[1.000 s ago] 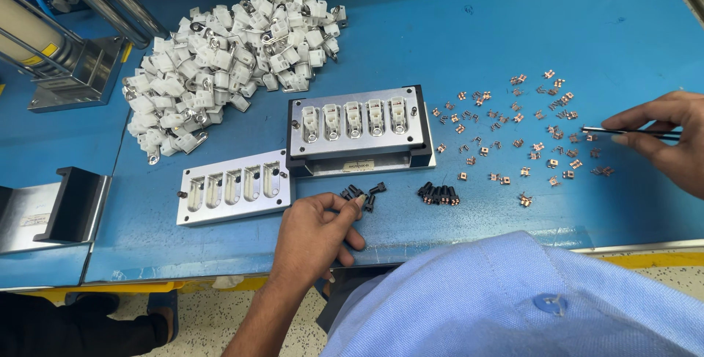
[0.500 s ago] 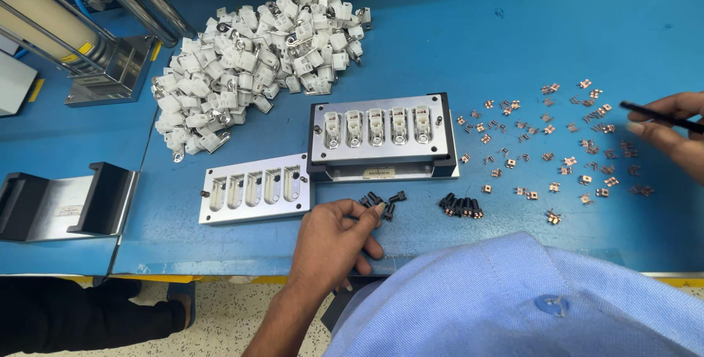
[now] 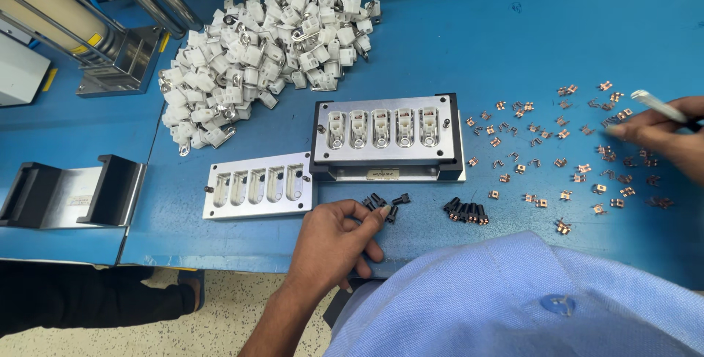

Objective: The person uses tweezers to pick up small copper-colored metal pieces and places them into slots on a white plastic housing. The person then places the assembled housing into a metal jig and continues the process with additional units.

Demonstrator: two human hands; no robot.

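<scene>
Left hand fingers pinch at black clips just below the fixture; right hand pinches tweezers over copper contacts, well right.

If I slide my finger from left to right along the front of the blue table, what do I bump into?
Black-sided bracket → flat metal plate with empty slots → left hand at some small black pieces → row of black pieces → scattered copper bits → right hand holding tweezers.
</scene>
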